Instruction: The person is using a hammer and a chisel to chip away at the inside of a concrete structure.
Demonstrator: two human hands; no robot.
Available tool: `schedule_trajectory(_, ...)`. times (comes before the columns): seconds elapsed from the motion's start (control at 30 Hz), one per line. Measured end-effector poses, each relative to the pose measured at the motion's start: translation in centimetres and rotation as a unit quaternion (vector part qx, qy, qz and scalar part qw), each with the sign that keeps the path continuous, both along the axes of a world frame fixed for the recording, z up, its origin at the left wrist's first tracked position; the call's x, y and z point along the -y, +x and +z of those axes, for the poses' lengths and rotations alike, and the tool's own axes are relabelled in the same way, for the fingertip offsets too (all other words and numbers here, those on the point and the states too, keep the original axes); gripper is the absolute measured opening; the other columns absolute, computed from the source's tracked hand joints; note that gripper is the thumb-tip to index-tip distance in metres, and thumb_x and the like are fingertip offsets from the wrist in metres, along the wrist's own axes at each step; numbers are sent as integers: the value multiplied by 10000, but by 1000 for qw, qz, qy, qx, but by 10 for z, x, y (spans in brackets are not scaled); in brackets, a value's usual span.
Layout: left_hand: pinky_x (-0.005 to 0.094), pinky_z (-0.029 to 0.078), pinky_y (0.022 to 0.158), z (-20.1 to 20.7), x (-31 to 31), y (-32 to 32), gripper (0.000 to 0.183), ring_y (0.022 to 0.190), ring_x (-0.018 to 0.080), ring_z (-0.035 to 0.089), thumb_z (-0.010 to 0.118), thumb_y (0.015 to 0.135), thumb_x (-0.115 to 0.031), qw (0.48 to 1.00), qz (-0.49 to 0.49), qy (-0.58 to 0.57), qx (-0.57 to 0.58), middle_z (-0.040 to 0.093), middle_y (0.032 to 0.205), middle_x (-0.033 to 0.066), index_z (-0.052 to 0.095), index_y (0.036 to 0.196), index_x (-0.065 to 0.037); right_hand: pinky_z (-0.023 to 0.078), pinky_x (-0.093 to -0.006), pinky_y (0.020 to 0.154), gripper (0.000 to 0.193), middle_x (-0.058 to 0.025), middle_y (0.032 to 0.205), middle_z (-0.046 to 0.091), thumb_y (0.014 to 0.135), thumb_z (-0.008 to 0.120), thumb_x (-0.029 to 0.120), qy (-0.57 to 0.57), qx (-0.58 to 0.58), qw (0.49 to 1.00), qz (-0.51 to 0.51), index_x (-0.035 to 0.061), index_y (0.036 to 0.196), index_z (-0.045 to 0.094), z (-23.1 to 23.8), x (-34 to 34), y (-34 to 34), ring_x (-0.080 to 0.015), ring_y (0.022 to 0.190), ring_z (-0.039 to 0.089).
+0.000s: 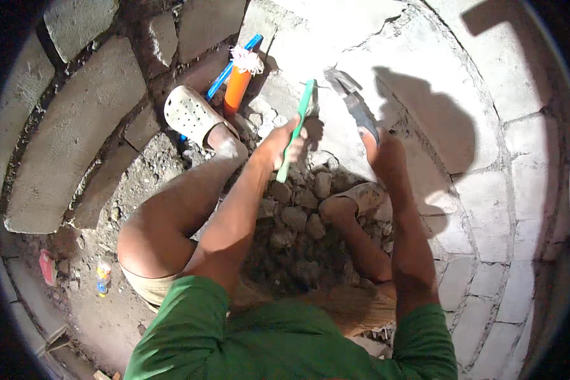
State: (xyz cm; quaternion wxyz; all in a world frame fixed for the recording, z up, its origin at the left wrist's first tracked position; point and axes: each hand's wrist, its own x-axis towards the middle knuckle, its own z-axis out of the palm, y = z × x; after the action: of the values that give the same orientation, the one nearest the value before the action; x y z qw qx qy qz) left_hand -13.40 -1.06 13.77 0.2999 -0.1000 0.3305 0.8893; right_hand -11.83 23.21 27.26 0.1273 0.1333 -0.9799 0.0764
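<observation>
My left hand (282,144) is closed around a slim green-handled tool (304,104), held tilted with its upper end near the pale stone face. A thin dark piece seems to cross that end; its kind is unclear. To the right, my right hand (383,151) grips a grey tool (362,115) whose dark, forked-looking metal head is close to a crack in the stone. Whether that head touches the stone I cannot tell. Beyond my left hand stands an orange-handled brush (237,90) with pale bristles upward, beside a long blue tool (220,80).
Stone blocks (82,126) with deep joints curve around on the left, and pale brightly lit masonry (481,209) on the right. Loose rubble (296,218) lies between my legs. My feet wear light clogs (193,114). A small bottle (103,277) and a red object (47,267) lie at lower left.
</observation>
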Motion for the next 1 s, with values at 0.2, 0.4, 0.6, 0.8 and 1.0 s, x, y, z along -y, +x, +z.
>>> schedule_trajectory(0.2,285,369,430,21,20,14,482,460,119,430,493,988,-515,916,13,-378,-136,488,599,-23,607,965,-48,426,-314,508,195,-72,639,572,932,570,194,-213,67,975,-18,5,923,621,-5,-21,66,-181,545,553)
schedule_trajectory(0.4,437,439,575,47,29,-29,627,599,234,556,476,992,-530,723,66,-591,-352,587,640,148,635,906,70,350,-263,444,218,2,616,495,901,545,243,-490,189,834,-167,32,867,589,3,-24,100,-75,507,460)
schedule_trajectory(0.6,538,473,862,67,20,-57,569,984,482,626,439,999,-469,558,-69,-699,-441,651,983,328,665,1024,53,358,-261,413,359,-3,575,485,989,516,347,-509,170,834,-129,33,821,564,27,-13,87,-78,441,436)
schedule_trajectory(0.8,560,454,701,71,27,-64,570,784,478,618,387,1026,-479,564,-43,-709,-421,616,776,301,633,914,23,386,-232,457,278,21,612,502,967,538,297,-548,79,832,-45,44,870,599,56,1,82,-53,510,491)
schedule_trajectory(1.0,559,452,693,81,29,-62,589,757,482,615,421,1008,-502,551,-47,-698,-455,626,784,292,613,887,42,494,-443,697,363,-257,781,624,964,541,307,-298,-5,950,-93,-40,1035,618,-1,18,38,-385,691,609)
